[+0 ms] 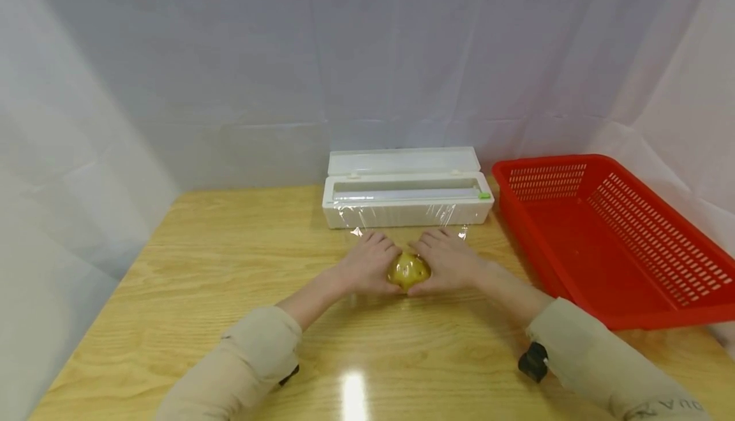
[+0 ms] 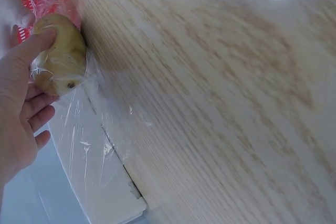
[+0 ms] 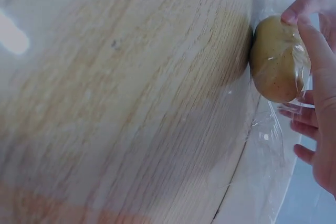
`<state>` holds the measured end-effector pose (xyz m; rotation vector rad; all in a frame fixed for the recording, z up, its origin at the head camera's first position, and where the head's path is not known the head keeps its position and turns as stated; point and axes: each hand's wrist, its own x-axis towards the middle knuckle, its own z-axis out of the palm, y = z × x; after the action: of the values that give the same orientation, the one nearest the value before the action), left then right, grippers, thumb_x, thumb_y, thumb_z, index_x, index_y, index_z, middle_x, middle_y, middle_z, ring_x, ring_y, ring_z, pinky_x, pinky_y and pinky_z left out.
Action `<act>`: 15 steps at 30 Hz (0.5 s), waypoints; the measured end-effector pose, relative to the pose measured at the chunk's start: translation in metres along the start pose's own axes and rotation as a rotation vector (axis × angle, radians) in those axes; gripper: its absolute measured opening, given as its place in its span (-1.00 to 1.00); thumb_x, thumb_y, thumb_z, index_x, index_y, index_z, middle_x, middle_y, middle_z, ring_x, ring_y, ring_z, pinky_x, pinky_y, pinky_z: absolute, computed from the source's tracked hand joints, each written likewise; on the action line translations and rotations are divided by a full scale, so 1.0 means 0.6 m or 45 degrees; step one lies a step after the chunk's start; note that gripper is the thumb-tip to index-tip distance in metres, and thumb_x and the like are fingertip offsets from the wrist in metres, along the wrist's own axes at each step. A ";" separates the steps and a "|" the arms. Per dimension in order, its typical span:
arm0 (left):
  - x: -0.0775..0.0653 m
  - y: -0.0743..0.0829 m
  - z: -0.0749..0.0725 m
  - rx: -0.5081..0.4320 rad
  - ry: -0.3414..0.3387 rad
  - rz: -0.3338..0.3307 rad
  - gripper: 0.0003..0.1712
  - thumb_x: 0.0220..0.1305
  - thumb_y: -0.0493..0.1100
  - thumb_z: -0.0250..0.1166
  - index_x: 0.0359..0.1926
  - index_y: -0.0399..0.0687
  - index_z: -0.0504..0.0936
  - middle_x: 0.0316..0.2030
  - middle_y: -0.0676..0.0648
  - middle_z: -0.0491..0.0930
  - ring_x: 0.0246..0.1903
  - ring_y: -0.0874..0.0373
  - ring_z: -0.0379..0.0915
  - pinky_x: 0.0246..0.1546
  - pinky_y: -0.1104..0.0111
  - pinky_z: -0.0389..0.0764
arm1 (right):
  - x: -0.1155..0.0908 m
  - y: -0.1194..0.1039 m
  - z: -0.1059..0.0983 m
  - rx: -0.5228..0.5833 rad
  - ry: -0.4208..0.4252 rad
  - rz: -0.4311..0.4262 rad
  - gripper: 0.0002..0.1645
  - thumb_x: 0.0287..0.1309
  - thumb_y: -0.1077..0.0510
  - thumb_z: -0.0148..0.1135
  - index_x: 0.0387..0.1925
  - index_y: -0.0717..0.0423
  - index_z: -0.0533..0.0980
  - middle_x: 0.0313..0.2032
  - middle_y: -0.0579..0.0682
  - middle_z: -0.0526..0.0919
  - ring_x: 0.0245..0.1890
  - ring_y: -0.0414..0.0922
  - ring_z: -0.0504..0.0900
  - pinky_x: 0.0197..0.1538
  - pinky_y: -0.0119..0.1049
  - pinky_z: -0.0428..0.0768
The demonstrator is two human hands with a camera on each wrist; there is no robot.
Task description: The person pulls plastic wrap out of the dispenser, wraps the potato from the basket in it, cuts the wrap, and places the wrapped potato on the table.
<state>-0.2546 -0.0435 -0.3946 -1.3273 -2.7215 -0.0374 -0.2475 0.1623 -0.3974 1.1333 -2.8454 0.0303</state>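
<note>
A yellow-brown potato [image 1: 409, 272] lies between the two hands near the middle of the table, with clear cling film [image 2: 86, 145] over it. My left hand [image 1: 370, 265] grips it from the left, thumb on the near side and fingers on the far side. From the right, my right hand [image 1: 448, 263] holds it the same way, the thumbs close together in front. In the right wrist view the film wrinkles around the potato [image 3: 278, 61] under the fingers. The film stretches back to a white cling film dispenser [image 1: 408, 215], whose lid stands up.
A red plastic basket [image 1: 551, 274] with slotted sides stands at the right, beside my right forearm. Inside the dispenser a roll of film [image 1: 404, 194] shows, and a green slider [image 1: 485, 196] sits at its right end. White sheeting [image 1: 241, 76] hangs behind the wooden table [image 1: 230, 249].
</note>
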 end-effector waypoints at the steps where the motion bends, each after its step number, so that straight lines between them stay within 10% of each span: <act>1: 0.001 -0.001 -0.001 -0.015 -0.012 -0.004 -0.25 -0.10 0.28 0.36 -0.01 -0.14 0.51 -0.12 -0.04 0.53 -0.04 0.08 0.30 0.14 0.16 0.22 | 0.000 -0.001 0.000 -0.006 0.027 -0.006 0.04 -0.19 -0.55 0.13 0.10 0.17 0.40 -0.03 0.03 0.50 0.09 0.01 0.33 0.19 0.00 0.22; 15: 0.016 -0.016 -0.004 -0.208 -0.158 -0.103 -0.31 -0.10 0.23 0.38 -0.05 -0.15 0.56 -0.17 -0.03 0.58 -0.12 0.08 0.35 0.03 0.22 0.30 | 0.003 -0.012 0.007 -0.086 0.151 -0.041 -0.25 -0.28 -0.30 0.37 -0.16 0.16 0.46 -0.17 0.04 0.52 -0.01 0.04 0.39 0.09 -0.02 0.28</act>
<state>-0.2680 -0.0420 -0.3911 -1.2992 -2.9313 -0.1945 -0.2443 0.1555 -0.4017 1.1247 -2.7031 -0.0002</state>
